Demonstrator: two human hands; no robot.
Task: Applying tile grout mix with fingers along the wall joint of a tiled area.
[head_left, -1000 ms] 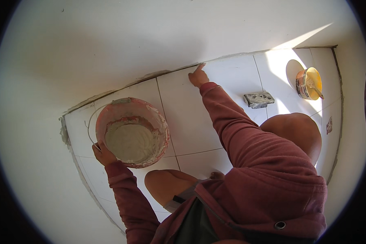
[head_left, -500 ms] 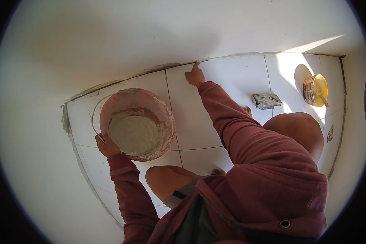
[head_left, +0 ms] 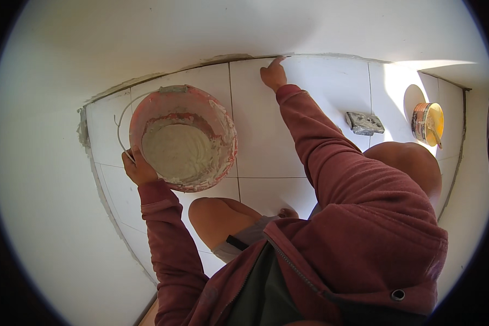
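Note:
A reddish bucket [head_left: 228, 141] smeared with dried residue stands tilted toward me on the left, with pale grey paste [head_left: 179, 152] inside. My left hand [head_left: 140, 167] is closed on its near left rim, where the wire handle [head_left: 119, 126] comes down. At the far wall, my right hand [head_left: 273, 75] touches the joint between the wall and the white floor tiles [head_left: 266, 136]. Its index finger points along the joint and the other fingers are curled in. Whatever those fingers hold, if anything, is too small to make out.
Right of my right arm lies a grey, paste-smeared block [head_left: 365, 124]. Beyond it stands a small yellow tub [head_left: 429, 124] with a brush-like tool [head_left: 436, 136] in it, beside a patch of sunlight. Rough grey mortar [head_left: 228, 57] runs along the wall base.
My view has shifted, so the wall joint sits higher in the picture. The right hand stays at the joint, slightly farther right along it. My left hand keeps its hold on the bucket.

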